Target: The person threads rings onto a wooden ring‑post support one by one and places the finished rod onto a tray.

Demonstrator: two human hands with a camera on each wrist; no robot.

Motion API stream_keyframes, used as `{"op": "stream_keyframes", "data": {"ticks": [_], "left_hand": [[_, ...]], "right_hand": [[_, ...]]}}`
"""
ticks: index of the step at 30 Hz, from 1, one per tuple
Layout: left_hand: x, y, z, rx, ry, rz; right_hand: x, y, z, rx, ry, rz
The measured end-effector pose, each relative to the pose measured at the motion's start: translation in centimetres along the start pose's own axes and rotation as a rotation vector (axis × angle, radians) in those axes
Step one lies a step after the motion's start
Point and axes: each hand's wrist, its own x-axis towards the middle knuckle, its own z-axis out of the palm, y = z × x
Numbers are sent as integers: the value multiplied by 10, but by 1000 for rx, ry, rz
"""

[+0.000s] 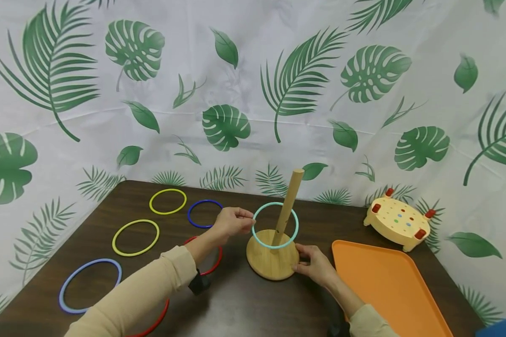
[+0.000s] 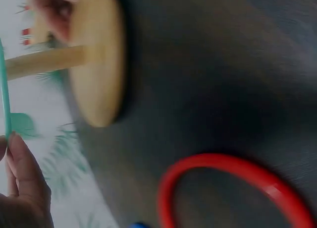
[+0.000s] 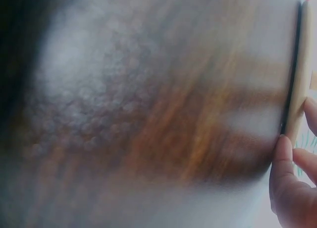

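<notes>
My left hand (image 1: 234, 222) pinches the rim of a teal ring (image 1: 296, 230) between thumb and fingers. In the head view the ring overlaps the post and round base of a wooden peg stand (image 1: 270, 267), the post's top showing above it. The stand's post leans slightly right in this view. My right hand (image 1: 316, 266) grips the right edge of the base, and the right wrist view shows its thumb and fingers (image 3: 283, 151) on the base's rim. In the left wrist view the ring (image 2: 6, 99) appears edge-on beside the post (image 2: 47, 62).
Flat on the dark table lie yellow rings (image 1: 115, 241), a dark blue ring (image 1: 189, 216), a light blue ring (image 1: 63, 290) and red rings (image 1: 220, 257), partly behind my left arm. An orange tray (image 1: 375, 276) is at right, with a cream pegged toy (image 1: 394, 220) behind it.
</notes>
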Motion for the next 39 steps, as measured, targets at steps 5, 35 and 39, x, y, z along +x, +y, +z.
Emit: {"op": "stream_keyframes", "data": {"ticks": [5,35,39], "left_hand": [[1,-21,2,73,20,-44],[10,-42,18,286,20,-47],[9,-41,19,307,20,-11]], "right_hand": [[2,1,-1,7,-13,-20],[-1,-2,3,39,52,84],[-1,-1,3,47,55,79]]}}
